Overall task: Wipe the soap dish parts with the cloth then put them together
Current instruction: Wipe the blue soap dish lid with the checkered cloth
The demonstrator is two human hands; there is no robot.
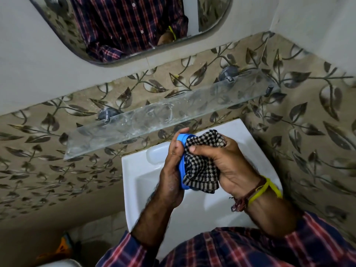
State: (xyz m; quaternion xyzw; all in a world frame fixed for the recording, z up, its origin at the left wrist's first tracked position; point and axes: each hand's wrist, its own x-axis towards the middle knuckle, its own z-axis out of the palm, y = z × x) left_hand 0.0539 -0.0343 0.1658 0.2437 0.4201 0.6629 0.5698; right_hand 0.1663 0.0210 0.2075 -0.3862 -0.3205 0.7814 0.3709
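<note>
A white ceramic washbasin (134,170) sits under a clear glass wall shelf (173,116) on two metal brackets (105,115).

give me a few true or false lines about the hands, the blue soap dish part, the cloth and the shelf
1. The left hand grips the blue soap dish part. True.
2. The checked cloth lies on the glass shelf. False: the right hand holds it bunched against the blue part.
3. The hands work above the white sink. True.
4. The glass shelf carries a bottle. False: nothing stands on it that can be seen.
5. The right wrist wears a yellow band. True.
6. Two soap dish parts are visible in the hands. False: only one blue part shows; the cloth hides whatever else may be there.
</note>
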